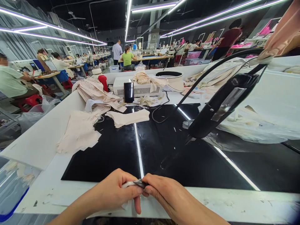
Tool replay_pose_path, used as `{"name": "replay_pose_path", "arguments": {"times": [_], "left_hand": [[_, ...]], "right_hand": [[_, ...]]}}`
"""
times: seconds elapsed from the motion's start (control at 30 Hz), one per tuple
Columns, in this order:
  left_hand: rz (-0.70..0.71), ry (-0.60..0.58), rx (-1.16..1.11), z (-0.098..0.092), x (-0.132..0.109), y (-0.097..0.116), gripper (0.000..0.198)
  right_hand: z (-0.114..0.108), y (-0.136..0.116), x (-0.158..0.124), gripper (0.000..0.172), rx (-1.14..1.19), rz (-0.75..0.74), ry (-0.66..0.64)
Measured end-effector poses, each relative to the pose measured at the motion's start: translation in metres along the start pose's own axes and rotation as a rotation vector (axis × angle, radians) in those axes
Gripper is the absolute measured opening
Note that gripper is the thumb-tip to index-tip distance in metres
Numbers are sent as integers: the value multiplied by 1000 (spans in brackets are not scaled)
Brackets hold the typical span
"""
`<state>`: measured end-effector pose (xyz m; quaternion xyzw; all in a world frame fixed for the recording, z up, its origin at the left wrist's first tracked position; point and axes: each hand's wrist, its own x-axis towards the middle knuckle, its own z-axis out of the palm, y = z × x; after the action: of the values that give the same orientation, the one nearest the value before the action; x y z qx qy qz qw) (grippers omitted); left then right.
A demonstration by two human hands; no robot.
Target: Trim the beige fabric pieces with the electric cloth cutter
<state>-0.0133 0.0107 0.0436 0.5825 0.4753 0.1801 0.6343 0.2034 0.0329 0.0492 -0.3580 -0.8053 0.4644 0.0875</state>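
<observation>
Near the table's front edge my two hands meet at the fingertips. My left hand (114, 189) is closed on a small pale strip (127, 184), pinched between thumb and fingers. Closed too is my right hand (165, 190), its fingers around a small grey metal tool (140, 183) that looks like thread snips. The tool touches the strip, and most of its body is hidden by the fingers. Beyond the hands lies a glossy black board (152, 150). Flat beige cut fabric pieces (128, 117) rest on its far edge.
More beige fabric (79, 131) is heaped at the left. A phone (128, 92) stands before a white vented box (114, 84). At the right a black handheld device (225, 103) hangs tilted over the board, with a cable and plastic bag (255, 125) nearby. Other people work farther back.
</observation>
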Motion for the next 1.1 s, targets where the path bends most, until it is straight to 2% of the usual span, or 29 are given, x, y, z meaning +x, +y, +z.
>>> {"name": "replay_pose_path", "arguments": {"times": [0.5, 0.83, 0.93, 1.1], "left_hand": [[14, 14, -24, 6, 3, -3, 38], [38, -11, -11, 8, 2, 3, 33], [42, -33, 5, 9, 0, 5, 32], [-36, -157, 78, 16, -5, 0, 26]], "right_hand": [[3, 2, 1, 41, -122, -40, -2], [7, 5, -2, 37, -80, -46, 1], [7, 9, -9, 40, -79, -34, 50], [2, 20, -19, 32, -106, -66, 304]]}}
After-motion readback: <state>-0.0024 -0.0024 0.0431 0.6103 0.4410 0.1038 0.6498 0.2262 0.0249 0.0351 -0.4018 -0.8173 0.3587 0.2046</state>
